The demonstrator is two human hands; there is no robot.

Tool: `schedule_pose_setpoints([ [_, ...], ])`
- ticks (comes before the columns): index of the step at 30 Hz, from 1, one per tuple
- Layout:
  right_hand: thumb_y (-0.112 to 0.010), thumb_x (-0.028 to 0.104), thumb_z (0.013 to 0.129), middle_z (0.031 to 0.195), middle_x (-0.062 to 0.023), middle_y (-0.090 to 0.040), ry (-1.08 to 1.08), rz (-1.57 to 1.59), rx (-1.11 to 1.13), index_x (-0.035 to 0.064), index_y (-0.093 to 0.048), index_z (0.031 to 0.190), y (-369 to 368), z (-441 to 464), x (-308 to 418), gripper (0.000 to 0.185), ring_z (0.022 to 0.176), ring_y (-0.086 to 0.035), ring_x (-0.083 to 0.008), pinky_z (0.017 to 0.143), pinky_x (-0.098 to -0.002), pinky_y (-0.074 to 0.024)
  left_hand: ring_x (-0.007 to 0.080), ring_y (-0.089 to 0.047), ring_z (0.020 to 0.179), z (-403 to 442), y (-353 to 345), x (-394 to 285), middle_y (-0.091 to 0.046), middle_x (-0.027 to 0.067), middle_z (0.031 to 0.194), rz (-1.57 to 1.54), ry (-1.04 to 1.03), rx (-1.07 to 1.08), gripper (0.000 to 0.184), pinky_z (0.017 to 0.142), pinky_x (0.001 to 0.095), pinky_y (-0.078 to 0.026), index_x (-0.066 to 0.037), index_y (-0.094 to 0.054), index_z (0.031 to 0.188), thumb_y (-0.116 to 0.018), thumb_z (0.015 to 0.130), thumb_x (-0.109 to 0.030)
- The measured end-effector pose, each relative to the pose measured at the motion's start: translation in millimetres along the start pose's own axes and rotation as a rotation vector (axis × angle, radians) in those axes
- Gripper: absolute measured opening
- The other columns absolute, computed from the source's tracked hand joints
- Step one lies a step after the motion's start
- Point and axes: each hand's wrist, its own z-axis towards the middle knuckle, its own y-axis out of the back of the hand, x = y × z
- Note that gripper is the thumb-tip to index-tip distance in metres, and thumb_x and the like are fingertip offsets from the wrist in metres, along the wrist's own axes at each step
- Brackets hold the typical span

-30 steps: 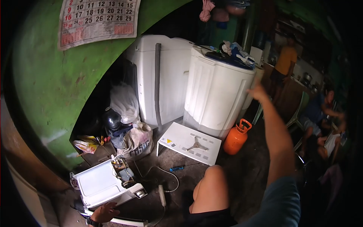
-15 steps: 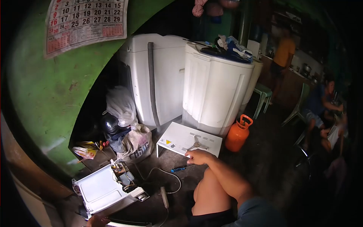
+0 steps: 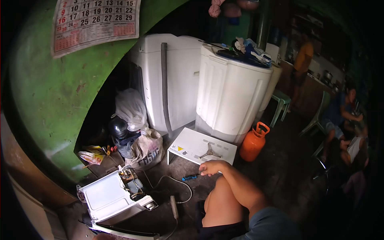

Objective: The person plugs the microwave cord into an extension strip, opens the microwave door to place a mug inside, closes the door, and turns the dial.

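My right hand (image 3: 213, 168) hangs just off the front edge of a white vented metal cover (image 3: 188, 145), its forearm resting over my raised knee. The fingers droop loosely apart, with nothing visible in them. A three-armed turntable support (image 3: 209, 151) lies on top of the cover. On the floor left of this hand lies a blue-handled screwdriver (image 3: 190, 177). At the lower left sits an opened white microwave oven (image 3: 107, 196), its wiring and parts exposed on the right side. Only a sliver of my left hand (image 3: 105, 237) shows at the bottom edge, below the oven; its fingers are hidden.
A grey cable with a long handle-like block (image 3: 173, 207) crosses the floor. Behind stand large white tubs (image 3: 230, 92), an orange gas cylinder (image 3: 254, 143) and stuffed bags (image 3: 146, 150). Two people, one standing (image 3: 304, 56) and one seated (image 3: 338, 108), are at the far right.
My left hand has dropped almost out of view at the bottom. My right hand has shifted slightly down, off the cover's edge. The whole view has moved a little.
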Motion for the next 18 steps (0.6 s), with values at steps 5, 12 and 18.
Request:
schedule_pose_setpoints([
  [5, -0.063, 0.036, 0.094, 0.114, -0.0116, -0.064, 0.007, 0.003, 0.0, 0.0076, -0.053, 0.132, 0, -3, 3, 0.049, 0.078, -0.066, -0.0154, 0.067, -0.032, -0.0531, 0.0242, -0.07, 0.074, -14, 23, -40, -0.071, 0.0091, 0.105, -0.28, 0.196, 0.003, 0.043, 0.064, 0.0452, -0.057, -0.008, -0.067, 0.12, -0.059, 0.093, -0.04],
  [12, -0.063, 0.036, 0.094, 0.117, -0.0124, -0.064, -0.015, 0.007, -0.005, 0.0065, -0.051, 0.135, 1, -6, -11, 0.052, 0.078, -0.067, -0.0161, 0.068, -0.0317, -0.0541, 0.0246, -0.069, 0.064, -7, 30, -42, -0.072, 0.0154, 0.098, -0.277, 0.062, -0.04, 0.05, 0.062, 0.0438, -0.056, -0.003, -0.07, 0.112, -0.057, 0.093, -0.047],
  [18, -0.063, 0.036, 0.094, 0.118, -0.0128, -0.063, -0.017, 0.033, 0.005, 0.0068, -0.051, 0.135, 2, -8, -16, 0.051, 0.08, -0.067, -0.0169, 0.068, -0.0316, -0.0543, 0.0302, -0.069, 0.092, -35, 60, -93, -0.071, 0.0151, 0.107, -0.321, 0.247, 0.083, 0.044, 0.083, 0.042, -0.055, -0.008, -0.071, 0.112, -0.055, 0.094, -0.046],
])
